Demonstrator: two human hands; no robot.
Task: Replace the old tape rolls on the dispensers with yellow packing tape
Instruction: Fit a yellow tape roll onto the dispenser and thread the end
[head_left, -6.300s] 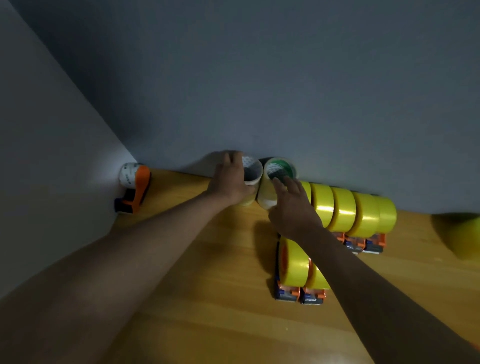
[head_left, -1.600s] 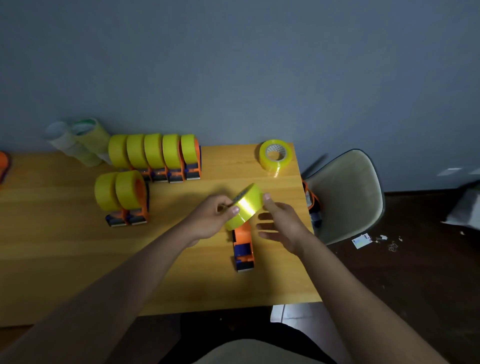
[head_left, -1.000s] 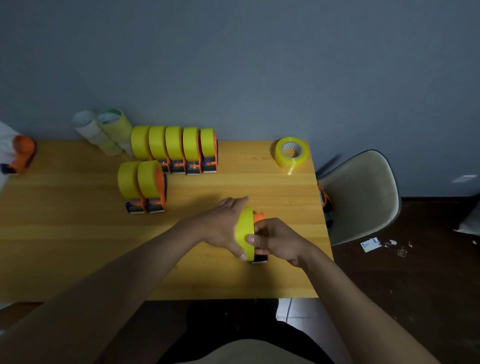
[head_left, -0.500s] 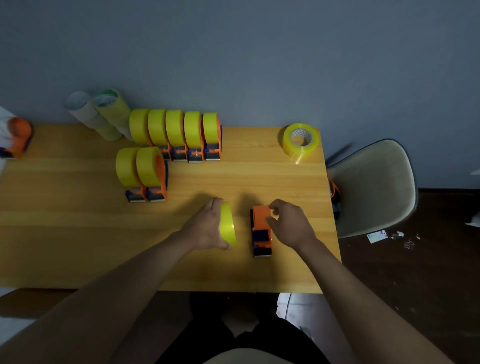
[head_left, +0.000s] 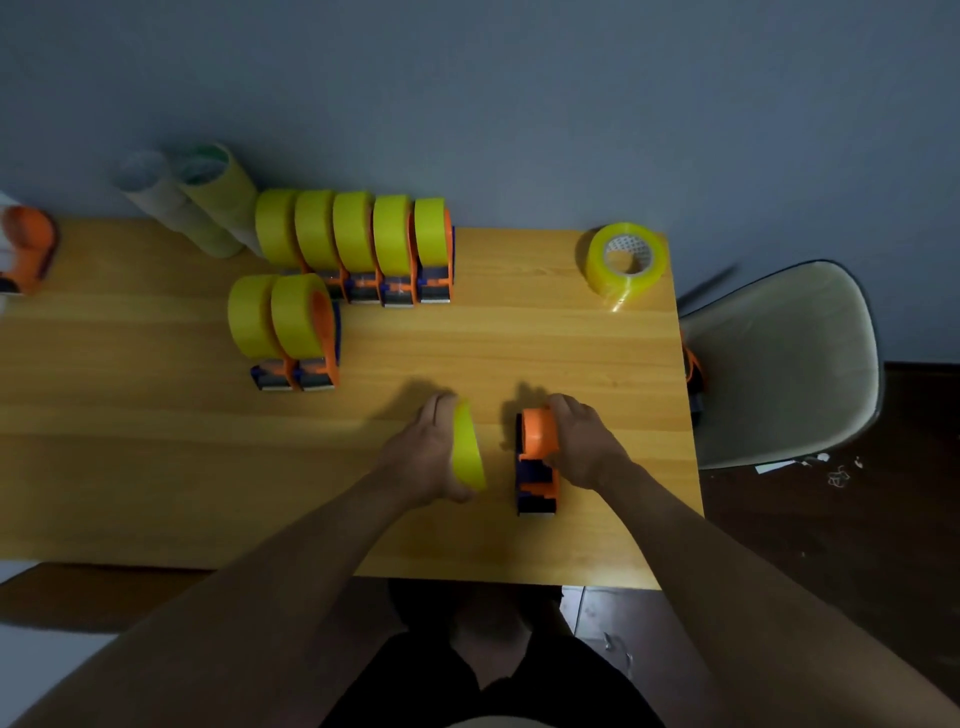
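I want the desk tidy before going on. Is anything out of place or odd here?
Mostly orderly: seven loaded dispensers stand in two rows. One dispenser sits alone at the table's far left edge, another is wedged between table and chair, and paper scraps litter the floor.

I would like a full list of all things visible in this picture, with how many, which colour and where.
loaded dispensers: seven, orange with yellow rolls; five in the back row, two in front of it
bare dispenser: one, orange and dark blue, table front
held roll: one, yellow, beside the bare dispenser
loose roll: one, yellow, back right corner
old rolls: two leaning stacks, pale, back left
far dispenser: one, orange, left edge
table: one, wooden
chair: one, cream, right of table
left hand: holds the yellow roll
right hand: grips the bare dispenser
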